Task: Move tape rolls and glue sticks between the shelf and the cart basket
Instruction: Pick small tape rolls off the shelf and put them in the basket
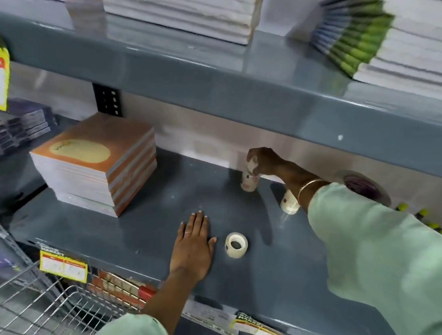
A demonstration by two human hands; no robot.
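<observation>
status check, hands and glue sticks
Left hand flat on shelf, empty. Right hand gripping glue stick. Tape roll loose beside left hand. Nothing blocking.

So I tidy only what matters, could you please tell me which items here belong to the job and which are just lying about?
Job: tape roll; glue stick in right hand; second glue stick; cart basket.
Lying about: orange notebooks; paper stacks; price tags.

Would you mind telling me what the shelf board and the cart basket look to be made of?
The shelf board looks like painted sheet metal, glossy blue-grey, with soft reflections and small scuffs. The cart basket appears to be bare or plated steel wire: thin silvery rods crossing in an open grid.
</observation>
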